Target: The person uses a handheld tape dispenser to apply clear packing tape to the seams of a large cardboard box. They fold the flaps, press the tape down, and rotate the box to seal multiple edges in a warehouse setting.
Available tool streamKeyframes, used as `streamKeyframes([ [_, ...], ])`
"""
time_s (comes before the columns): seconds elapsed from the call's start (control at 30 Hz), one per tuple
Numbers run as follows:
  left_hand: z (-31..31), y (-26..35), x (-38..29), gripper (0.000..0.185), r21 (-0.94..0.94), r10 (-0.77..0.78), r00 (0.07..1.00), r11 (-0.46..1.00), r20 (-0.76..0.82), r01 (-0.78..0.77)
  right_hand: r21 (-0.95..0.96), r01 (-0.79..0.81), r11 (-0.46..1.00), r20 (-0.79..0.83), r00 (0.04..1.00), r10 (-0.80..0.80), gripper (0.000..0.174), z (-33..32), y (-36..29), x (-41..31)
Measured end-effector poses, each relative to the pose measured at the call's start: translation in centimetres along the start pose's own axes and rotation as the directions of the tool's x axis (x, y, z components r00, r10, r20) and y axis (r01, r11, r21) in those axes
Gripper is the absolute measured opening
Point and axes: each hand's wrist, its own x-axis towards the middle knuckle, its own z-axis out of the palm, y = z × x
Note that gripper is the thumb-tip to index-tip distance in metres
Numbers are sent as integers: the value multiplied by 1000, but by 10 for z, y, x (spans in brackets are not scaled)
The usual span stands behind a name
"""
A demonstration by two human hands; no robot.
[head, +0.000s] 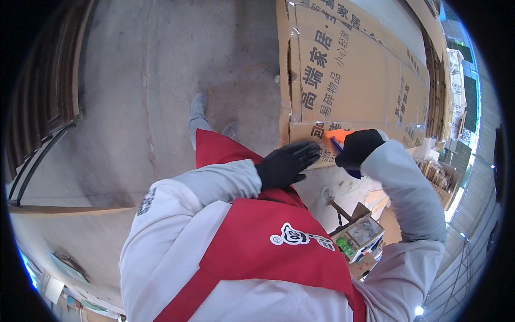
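Observation:
A large flat cardboard carton (354, 80), printed with black writing, lies before me with strips of clear tape across its top and near end. My left hand (287, 164), in a black glove, is stretched flat at the carton's near corner, its thumb apart and nothing in it. Whether its fingertips press on the cardboard, I cannot tell. In its black glove, my right hand (358, 149) grips an orange and blue hand tool (338, 135) that looks like a tape dispenser, over the near end of the carton. The glove hides much of the tool.
Stacked flat cardboard (438, 88) stands beyond the carton. At lower right is a small cart (356, 237) holding a green item, near a box of cardboard pieces (440, 177). Brown ribbed panels (44, 80) stand at left, a wide board (80, 237) below them. Concrete floor (169, 60) lies between.

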Motion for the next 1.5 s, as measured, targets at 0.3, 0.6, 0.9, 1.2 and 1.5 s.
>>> streamKeyframes([
  [0.3,53,-17,76,73,60,95,995,994,-18,-93,-18,-121,992,-314,943,109,36,68,72,-19],
  [0.6,-32,10,44,32,-551,-425,867,672,261,495,504,239,830,-706,668,236,63,133,42,-79],
  [0.9,-132,1,175,41,-744,59,927,616,371,259,648,472,597,-759,460,461,60,146,-11,-95],
  [1.2,-168,-75,228,23,-546,260,482,455,837,704,812,508,287,-562,548,619,71,77,-65,-65],
  [1.5,-242,-230,174,19,-270,-375,692,725,616,634,994,104,-18,-80,852,517,62,-59,-141,10],
])
